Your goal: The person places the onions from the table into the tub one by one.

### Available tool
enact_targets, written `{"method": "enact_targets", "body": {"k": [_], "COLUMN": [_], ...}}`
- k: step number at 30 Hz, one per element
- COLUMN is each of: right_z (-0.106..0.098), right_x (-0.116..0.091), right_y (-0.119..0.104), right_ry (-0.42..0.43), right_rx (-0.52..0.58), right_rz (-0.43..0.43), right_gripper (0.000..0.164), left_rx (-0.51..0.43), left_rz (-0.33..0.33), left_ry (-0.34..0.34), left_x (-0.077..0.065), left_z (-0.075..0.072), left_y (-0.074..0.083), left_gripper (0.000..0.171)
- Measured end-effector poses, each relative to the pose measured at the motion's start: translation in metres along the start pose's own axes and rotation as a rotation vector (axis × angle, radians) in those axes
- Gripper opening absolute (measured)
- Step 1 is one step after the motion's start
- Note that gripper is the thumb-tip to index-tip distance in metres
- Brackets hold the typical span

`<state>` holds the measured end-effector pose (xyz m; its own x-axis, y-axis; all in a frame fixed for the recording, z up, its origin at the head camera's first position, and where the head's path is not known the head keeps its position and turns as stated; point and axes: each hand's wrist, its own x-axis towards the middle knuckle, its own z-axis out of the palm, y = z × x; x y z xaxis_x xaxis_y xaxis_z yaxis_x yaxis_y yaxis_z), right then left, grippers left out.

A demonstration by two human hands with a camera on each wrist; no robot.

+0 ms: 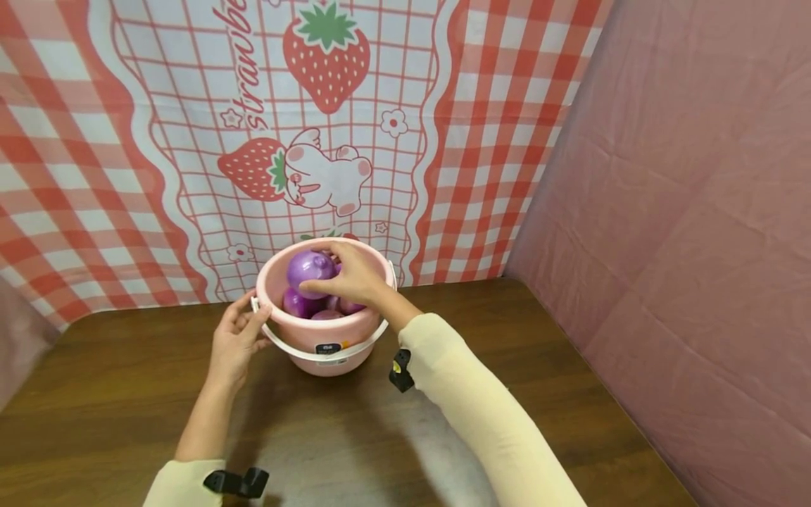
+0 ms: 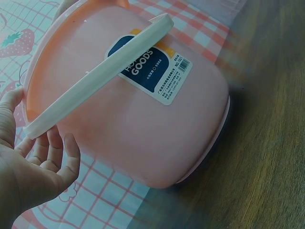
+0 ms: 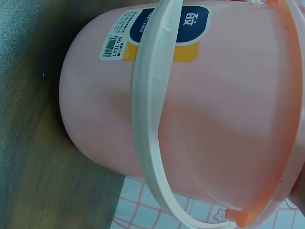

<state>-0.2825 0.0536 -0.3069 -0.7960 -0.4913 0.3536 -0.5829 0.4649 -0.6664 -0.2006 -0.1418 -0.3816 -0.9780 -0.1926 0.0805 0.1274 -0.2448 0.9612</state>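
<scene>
A pink plastic bucket point(image 1: 298, 334) with a white handle point(image 2: 102, 71) stands upright on the wooden table. Several shiny purple balls point(image 1: 303, 303) lie inside it, partly hidden by its wall and my hand. My right hand point(image 1: 351, 278) reaches over the rim and holds a lighter purple ball point(image 1: 306, 266) with a small round nub, at the height of the bucket's mouth. At the left rim, my left hand point(image 1: 234, 341) grips the bucket near the handle's joint, thumb on the rim and fingers below. In the right wrist view the bucket's wall point(image 3: 105, 105) hides the ball.
Behind the bucket hangs a red-and-white checked cloth point(image 1: 494, 141) with strawberry prints. A pink cloth point(image 1: 697, 176) bounds the right side. The brown table point(image 1: 127, 380) spreads around the bucket, and the handle hangs down over its front.
</scene>
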Motion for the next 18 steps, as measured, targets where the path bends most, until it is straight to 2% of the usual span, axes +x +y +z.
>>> {"method": "enact_targets", "body": {"k": [11,17,18], "right_z": [0.000,0.000,0.000], "right_x": [0.002,0.005,0.005], "right_y": [0.003,0.005,0.005], "right_ry": [-0.031,-0.057,-0.061], "right_rx": [0.005,-0.009,-0.010], "right_rz": [-0.046,-0.080,-0.085], "right_gripper": [0.068,0.064,0.063], "left_rx": [-0.015,-0.025,-0.067], "left_rz": [0.002,0.074,0.102], "left_ry": [0.004,-0.041,-0.068], "left_x": [-0.001,0.001,0.004], "left_z": [0.000,-0.003,-0.006], "left_y": [0.000,-0.007,-0.012], "left_gripper": [0.035,0.041,0.042]}}
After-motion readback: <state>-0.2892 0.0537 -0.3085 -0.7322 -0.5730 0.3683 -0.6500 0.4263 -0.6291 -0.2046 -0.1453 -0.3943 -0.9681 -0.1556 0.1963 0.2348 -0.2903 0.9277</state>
